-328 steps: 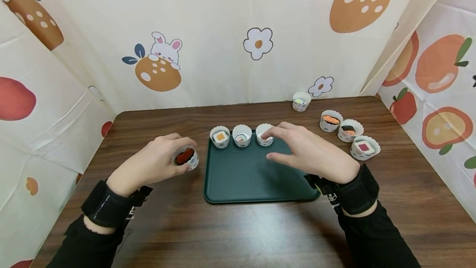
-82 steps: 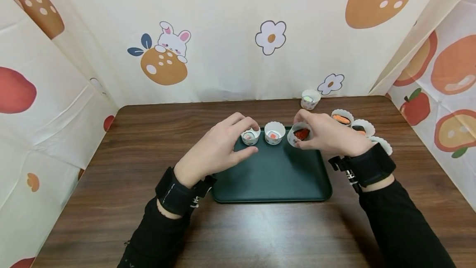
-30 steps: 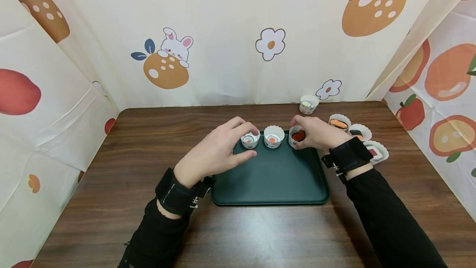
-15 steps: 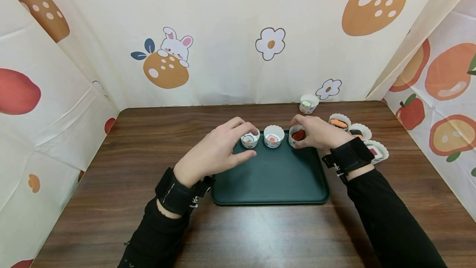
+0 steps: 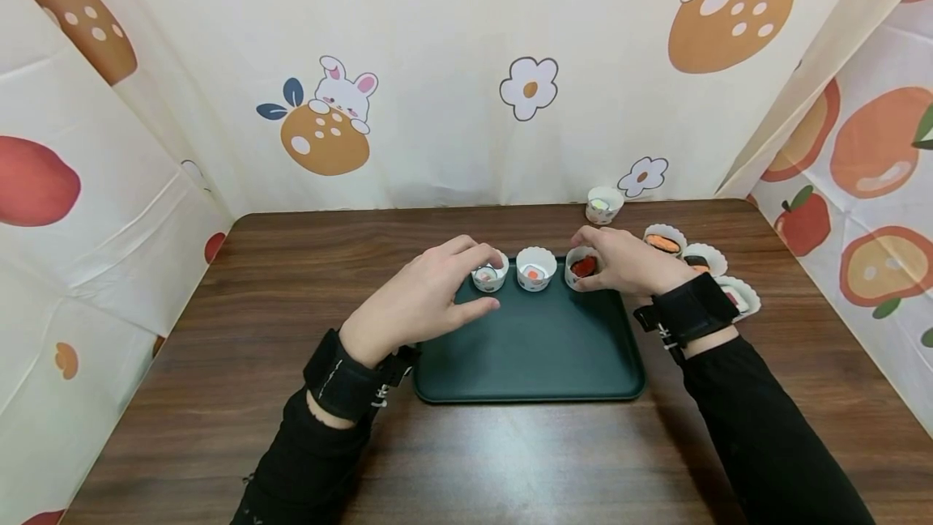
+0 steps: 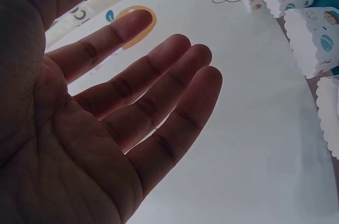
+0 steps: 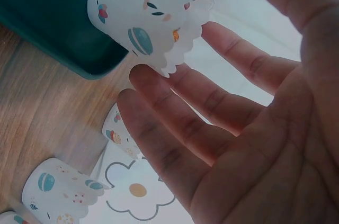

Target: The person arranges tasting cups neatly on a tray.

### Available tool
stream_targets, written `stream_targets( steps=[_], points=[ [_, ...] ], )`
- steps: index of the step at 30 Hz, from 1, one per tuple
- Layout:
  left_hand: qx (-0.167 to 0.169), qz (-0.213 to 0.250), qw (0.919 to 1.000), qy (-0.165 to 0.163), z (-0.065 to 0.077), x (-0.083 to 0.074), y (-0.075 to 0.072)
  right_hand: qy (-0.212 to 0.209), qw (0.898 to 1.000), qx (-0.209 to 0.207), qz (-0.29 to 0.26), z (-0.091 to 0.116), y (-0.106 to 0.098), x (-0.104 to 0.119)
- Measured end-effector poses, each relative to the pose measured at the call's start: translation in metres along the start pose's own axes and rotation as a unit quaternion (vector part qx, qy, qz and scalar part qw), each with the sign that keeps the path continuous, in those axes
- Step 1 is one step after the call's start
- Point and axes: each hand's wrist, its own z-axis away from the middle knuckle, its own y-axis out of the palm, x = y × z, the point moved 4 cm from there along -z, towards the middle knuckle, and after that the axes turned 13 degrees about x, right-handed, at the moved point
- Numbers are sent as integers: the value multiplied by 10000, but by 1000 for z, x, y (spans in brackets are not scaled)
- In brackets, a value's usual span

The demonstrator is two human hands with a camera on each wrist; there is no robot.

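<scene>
Step in hand, by judgement: seating a paper cup [image 7: 151, 9], which contains a red-topped piece [image 5: 584, 266], in a row along the far edge of the tray [image 5: 539, 355]. The cup stands upright at the tray's far right corner. The right hand [image 5: 630, 266] has its grip on this cup, thumb on the near side, fingers on the far side. The left hand [image 5: 426, 294] has its grip released: fingers spread loosely beside the left cup [image 5: 488, 285], over the tray's far left corner. The middle cup [image 5: 534, 283] stands between the hands, touched by neither.

The next move probably calls for parting thumb and fingers evenly, then lifting clear without catching the rim.

Materials: the cups are thin, flared, scalloped at the rim and printed with small motifs; they would likely dent under pressure. The tray is dark green, smooth, round-cornered and rimmed. The surface [image 5: 466, 452] has brown wood grain. One further cup [image 5: 604, 215] stands at its far edge; three more, including an orange-topped piece's cup [image 5: 662, 228], cluster towards its far right corner.
</scene>
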Motion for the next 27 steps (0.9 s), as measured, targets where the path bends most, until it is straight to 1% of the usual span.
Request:
stream_targets(
  steps=[5, 11, 14, 17, 22, 27],
  points=[
    [106, -35, 9999, -128, 0, 3, 1, 22, 10000, -81, 9, 5, -3, 1],
    [257, -89, 9991, -333, -1, 8, 3, -152, 9996, -226, -14, 14, -5, 4],
    [347, -50, 9985, -418, -1, 12, 4, -176, 9994, -286, -63, 15, -7, 5],
    [463, -1, 9976, -512, -1, 14, 5, -113, 9994, -319, -118, 17, -9, 2],
    [684, -3, 9952, -696, -1, 19, 9, 67, 9993, -373, -28, 18, -15, -4],
    [783, -2, 9944, -711, -2, 18, 12, 118, 9992, -382, 45, 16, -26, -8]
  ],
)
